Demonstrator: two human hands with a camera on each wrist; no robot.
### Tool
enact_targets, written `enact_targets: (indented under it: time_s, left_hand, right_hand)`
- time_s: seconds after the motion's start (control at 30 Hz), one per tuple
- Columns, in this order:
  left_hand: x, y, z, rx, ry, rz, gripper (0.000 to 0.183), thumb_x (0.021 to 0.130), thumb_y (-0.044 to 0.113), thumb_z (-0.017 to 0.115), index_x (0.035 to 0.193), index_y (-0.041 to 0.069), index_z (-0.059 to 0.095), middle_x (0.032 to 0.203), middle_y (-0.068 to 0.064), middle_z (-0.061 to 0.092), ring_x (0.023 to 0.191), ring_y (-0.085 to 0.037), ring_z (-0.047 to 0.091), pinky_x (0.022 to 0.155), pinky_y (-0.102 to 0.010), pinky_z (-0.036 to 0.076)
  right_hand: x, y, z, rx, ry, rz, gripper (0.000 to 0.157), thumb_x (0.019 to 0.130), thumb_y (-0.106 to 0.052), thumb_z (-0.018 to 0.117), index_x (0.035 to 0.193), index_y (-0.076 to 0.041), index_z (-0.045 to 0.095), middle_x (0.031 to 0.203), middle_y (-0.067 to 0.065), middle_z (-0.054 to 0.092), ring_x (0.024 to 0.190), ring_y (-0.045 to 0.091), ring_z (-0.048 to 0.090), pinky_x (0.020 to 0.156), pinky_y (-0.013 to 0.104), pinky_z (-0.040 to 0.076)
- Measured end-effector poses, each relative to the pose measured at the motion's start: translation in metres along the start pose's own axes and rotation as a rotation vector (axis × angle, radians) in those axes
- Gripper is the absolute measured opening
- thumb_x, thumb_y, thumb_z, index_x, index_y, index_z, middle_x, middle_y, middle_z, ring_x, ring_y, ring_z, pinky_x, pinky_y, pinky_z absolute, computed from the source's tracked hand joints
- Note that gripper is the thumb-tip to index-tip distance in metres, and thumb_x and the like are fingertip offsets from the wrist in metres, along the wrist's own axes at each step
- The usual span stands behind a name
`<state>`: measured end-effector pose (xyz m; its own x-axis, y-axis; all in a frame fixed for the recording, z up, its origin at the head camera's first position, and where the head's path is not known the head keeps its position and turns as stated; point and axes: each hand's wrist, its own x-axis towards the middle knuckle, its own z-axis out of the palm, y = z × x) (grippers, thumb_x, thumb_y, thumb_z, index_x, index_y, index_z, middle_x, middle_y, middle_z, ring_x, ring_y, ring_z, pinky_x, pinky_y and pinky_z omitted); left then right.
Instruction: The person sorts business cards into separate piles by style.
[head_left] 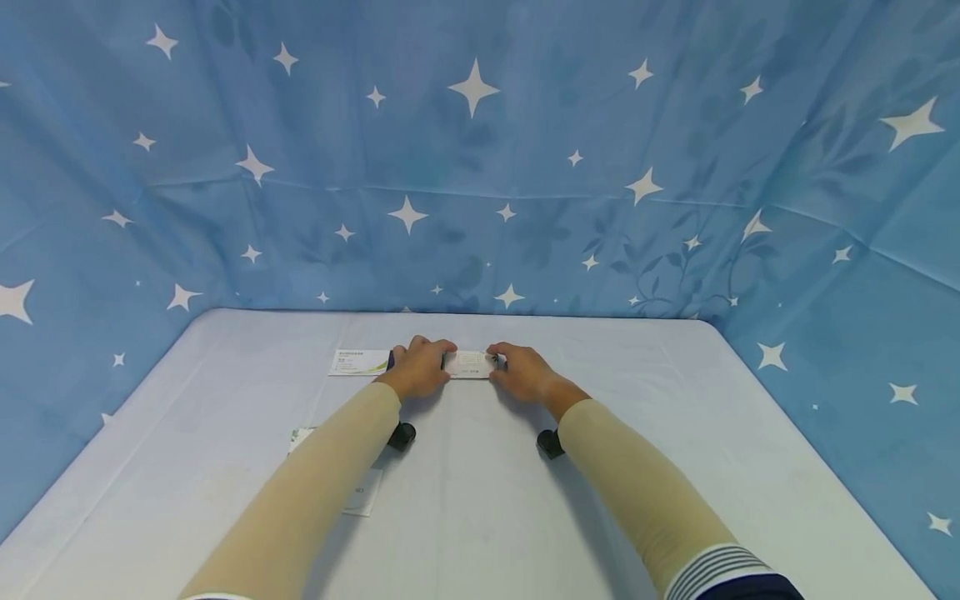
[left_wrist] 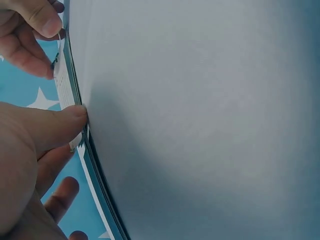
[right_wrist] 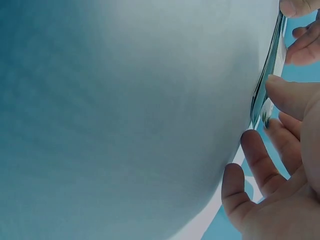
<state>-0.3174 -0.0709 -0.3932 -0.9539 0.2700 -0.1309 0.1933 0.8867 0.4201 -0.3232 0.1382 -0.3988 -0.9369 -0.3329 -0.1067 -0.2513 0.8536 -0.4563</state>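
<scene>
Near the far edge of the table lies a small white card (head_left: 471,364) with faint print and a dark leafy mark at its right end. My left hand (head_left: 424,367) pinches its left end between thumb and fingers. At the other end, my right hand (head_left: 522,372) grips it the same way, and the thumb (right_wrist: 290,95) presses its near long edge. Just left of my left hand is another white card (head_left: 358,362) with print and a green-yellow stripe, its right end partly hidden by the fingers.
Under my left forearm a card with green print (head_left: 300,437) and a white card (head_left: 363,493) stick out, both partly covered. A white cloth (head_left: 480,517) covers the table. Behind it hangs a blue curtain (head_left: 480,150) with white stars.
</scene>
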Motion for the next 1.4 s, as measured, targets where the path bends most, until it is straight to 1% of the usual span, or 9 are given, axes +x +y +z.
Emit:
enact_targets:
  time_s: [0.27,0.4,0.6,0.8,0.93,1.03,1.13,1.27,1.4]
  left_hand:
    - [0.002,0.001,-0.003,0.010,-0.022,-0.001,0.052,0.099,0.021,0.065,0.148,0.021,0.050,0.140,-0.011,0.052,0.133,-0.030,0.034,0.102,-0.052,0.024]
    - [0.002,0.001,-0.002,0.006,-0.031,-0.013,0.051,0.099,0.022,0.065,0.148,0.021,0.050,0.141,-0.012,0.050,0.133,-0.030,0.035,0.103,-0.052,0.025]
    - [0.002,0.002,-0.003,0.008,-0.020,-0.018,0.052,0.098,0.019,0.065,0.148,0.020,0.050,0.141,-0.011,0.052,0.135,-0.030,0.034,0.102,-0.052,0.025]
    - [-0.001,0.001,-0.005,-0.004,-0.012,-0.005,0.053,0.098,0.020,0.065,0.149,0.021,0.049,0.140,-0.011,0.052,0.134,-0.030,0.034,0.099,-0.050,0.025]
    - [-0.011,-0.005,-0.008,-0.056,-0.003,0.016,0.053,0.097,0.023,0.067,0.148,0.020,0.050,0.138,-0.011,0.051,0.131,-0.029,0.034,0.095,-0.049,0.023]
    - [-0.022,-0.012,-0.011,-0.086,-0.001,0.044,0.054,0.096,0.026,0.069,0.147,0.019,0.052,0.136,-0.012,0.053,0.130,-0.030,0.037,0.094,-0.051,0.023]
    - [-0.034,-0.017,-0.014,-0.088,-0.005,0.066,0.055,0.095,0.028,0.071,0.146,0.018,0.053,0.137,-0.010,0.055,0.129,-0.030,0.039,0.094,-0.052,0.025]
    - [-0.055,-0.026,-0.016,-0.109,0.004,0.106,0.055,0.094,0.030,0.072,0.145,0.016,0.054,0.141,-0.005,0.056,0.133,-0.031,0.039,0.096,-0.055,0.026]
    - [-0.082,-0.041,-0.020,-0.164,0.024,0.143,0.052,0.094,0.027,0.071,0.142,0.013,0.057,0.142,-0.005,0.055,0.136,-0.033,0.039,0.104,-0.062,0.021]
  right_hand:
    - [0.002,0.000,-0.001,-0.003,-0.018,0.029,0.053,0.099,-0.018,0.064,0.148,-0.011,0.048,0.140,0.014,0.056,0.133,0.031,0.048,0.111,0.048,0.032]
    - [0.002,0.001,0.001,0.008,-0.021,0.033,0.054,0.098,-0.018,0.065,0.149,-0.010,0.047,0.143,0.014,0.054,0.134,0.032,0.047,0.111,0.048,0.032]
    - [0.003,0.002,-0.001,0.020,-0.015,0.044,0.054,0.098,-0.019,0.065,0.148,-0.008,0.047,0.147,0.015,0.050,0.138,0.033,0.043,0.112,0.048,0.031]
    - [0.000,0.003,-0.002,0.059,0.003,0.056,0.057,0.097,-0.021,0.066,0.149,-0.008,0.046,0.147,0.016,0.049,0.136,0.033,0.044,0.111,0.050,0.032]
    - [-0.009,0.005,-0.002,0.085,0.026,0.036,0.059,0.096,-0.024,0.067,0.149,-0.009,0.047,0.145,0.015,0.051,0.127,0.031,0.053,0.107,0.048,0.038]
    - [-0.017,0.006,-0.004,0.091,0.032,0.016,0.060,0.096,-0.026,0.068,0.150,-0.012,0.048,0.140,0.015,0.056,0.119,0.029,0.057,0.098,0.046,0.045]
    - [-0.024,0.004,-0.006,0.128,0.028,0.018,0.062,0.093,-0.029,0.071,0.150,-0.016,0.048,0.138,0.014,0.057,0.121,0.029,0.055,0.094,0.045,0.046]
    - [-0.036,-0.005,-0.006,0.198,0.030,-0.002,0.063,0.090,-0.029,0.075,0.148,-0.017,0.052,0.140,0.010,0.057,0.123,0.027,0.054,0.095,0.046,0.046]
    - [-0.046,-0.018,-0.001,0.216,0.042,-0.074,0.061,0.089,-0.027,0.077,0.144,-0.013,0.057,0.139,0.008,0.058,0.122,0.028,0.055,0.097,0.046,0.045]
